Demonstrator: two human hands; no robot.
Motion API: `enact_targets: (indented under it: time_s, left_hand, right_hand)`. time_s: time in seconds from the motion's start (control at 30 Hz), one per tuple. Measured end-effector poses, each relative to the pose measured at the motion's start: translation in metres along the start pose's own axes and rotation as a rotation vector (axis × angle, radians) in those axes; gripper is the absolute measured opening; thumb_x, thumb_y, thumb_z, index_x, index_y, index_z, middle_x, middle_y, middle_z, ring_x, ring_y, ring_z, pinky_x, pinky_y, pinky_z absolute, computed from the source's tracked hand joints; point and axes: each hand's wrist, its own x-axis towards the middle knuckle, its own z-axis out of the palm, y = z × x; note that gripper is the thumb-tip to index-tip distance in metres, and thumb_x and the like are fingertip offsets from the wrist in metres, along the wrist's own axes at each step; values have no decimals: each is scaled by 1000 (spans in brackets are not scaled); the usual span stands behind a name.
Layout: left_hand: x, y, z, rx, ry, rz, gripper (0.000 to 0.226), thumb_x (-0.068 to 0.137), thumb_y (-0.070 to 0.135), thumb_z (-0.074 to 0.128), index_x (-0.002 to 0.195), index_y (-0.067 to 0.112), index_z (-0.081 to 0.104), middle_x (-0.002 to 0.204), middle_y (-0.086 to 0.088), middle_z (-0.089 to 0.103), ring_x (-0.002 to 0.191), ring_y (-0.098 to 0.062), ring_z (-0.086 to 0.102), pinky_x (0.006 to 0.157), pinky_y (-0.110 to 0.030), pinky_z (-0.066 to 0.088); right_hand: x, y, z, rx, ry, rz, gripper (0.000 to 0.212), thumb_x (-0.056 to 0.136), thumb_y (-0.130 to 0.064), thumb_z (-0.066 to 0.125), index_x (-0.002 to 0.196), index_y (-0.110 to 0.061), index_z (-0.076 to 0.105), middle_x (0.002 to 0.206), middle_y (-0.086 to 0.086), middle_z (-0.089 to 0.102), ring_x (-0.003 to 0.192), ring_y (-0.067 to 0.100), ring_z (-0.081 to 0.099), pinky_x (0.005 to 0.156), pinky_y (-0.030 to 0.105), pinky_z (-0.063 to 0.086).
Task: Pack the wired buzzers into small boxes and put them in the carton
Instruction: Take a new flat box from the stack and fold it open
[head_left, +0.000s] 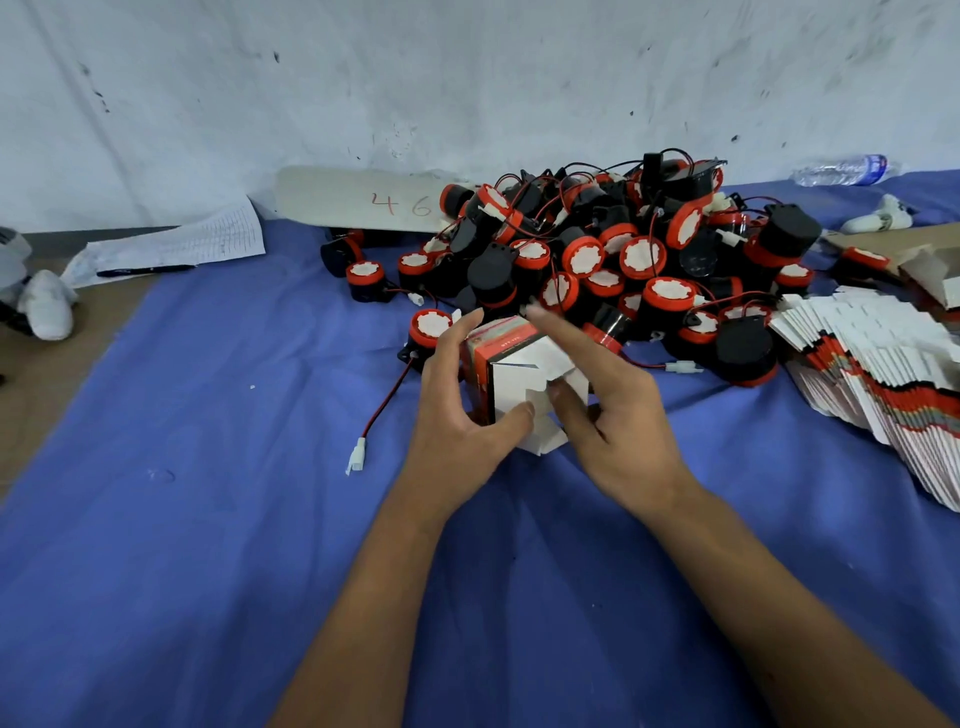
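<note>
A small red and white box (511, 371) is held between both hands over the blue cloth, its white end flaps partly folded. My left hand (460, 410) grips its left side, thumb on the white flap. My right hand (608, 410) holds the right side, thumb pressing a flap, index finger stretched over the top. Behind lies a big pile of black and red wired buzzers (613, 260). One buzzer (428, 332) sits just left of the box, its red-black wire and white plug (357, 457) trailing toward me. A fanned stack of flat boxes (878, 384) lies at right.
A blue cloth (208, 519) covers the work surface. At the back lie a white board marked 46 (358, 200), a paper sheet with a pen (171, 249), white gloves (47, 306), a plastic bottle (847, 170) and brown cardboard (883, 241). A white wall stands behind.
</note>
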Motion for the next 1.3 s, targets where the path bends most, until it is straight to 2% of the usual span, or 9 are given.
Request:
enact_targets:
  time_s: [0.1,0.2,0.33,0.5,0.73,0.8,0.93,1.07,1.3]
  left_hand:
    - [0,-1,-1,3,-26,9,89,77,23,74,156,32,35,152,8,45,145,-14,41,111,-49,49]
    - [0,-2,0,22,-46,25,92,79,30,79,158,30,33,155,4,43,147,-16,39,114,-49,46]
    - [1,-2,0,69,-51,74,86,81,32,80,156,29,38,153,12,47,146,-15,41,119,-45,40]
    - [1,0,-3,39,-44,50,79,80,34,83,150,33,46,146,13,54,139,-10,48,112,-42,48]
    - [2,0,0,23,-15,51,75,84,33,84,149,30,47,140,16,59,133,-4,54,103,-19,48]
    - [1,0,0,-29,-20,37,76,84,34,80,151,28,45,140,15,59,132,-5,54,101,-17,49]
    - [1,1,0,-164,13,-16,75,84,38,78,151,34,44,139,17,61,131,-8,57,105,-32,54]
    - [2,1,-3,-277,69,-88,68,86,37,74,147,42,46,139,9,63,130,-20,60,104,-53,54]
    - [2,0,-2,-220,81,-61,62,86,28,73,142,41,52,137,11,64,128,-15,60,105,-49,54]
  right_hand:
    - [1,0,-2,-46,85,15,41,97,-14,54,135,-24,65,132,-14,65,124,0,59,100,28,52]
    - [0,-5,-4,-67,131,56,37,98,-27,51,129,-20,71,126,-11,69,120,1,62,96,29,56]
    - [-1,-7,-4,-25,148,98,29,103,-20,59,129,-20,71,127,-10,70,122,6,62,98,39,55]
    - [0,-9,-3,50,129,140,36,97,-14,57,130,-21,70,125,-15,67,121,9,62,90,44,58]
    - [1,-6,-3,10,109,113,34,100,-9,61,131,-18,69,125,-5,68,116,14,64,77,23,53]
    - [2,-6,-3,7,112,118,33,101,-14,62,132,-19,68,125,-6,67,116,13,63,80,26,53]
    - [3,-7,-5,70,75,146,41,98,-32,65,139,-27,61,127,-19,64,117,8,61,73,39,60]
    - [1,-4,-4,147,-45,181,64,90,-17,72,149,-30,50,140,-17,57,126,13,58,70,35,62]
    - [1,-3,-2,21,-60,-15,72,91,-4,66,154,-31,43,146,-14,48,131,17,53,87,30,57]
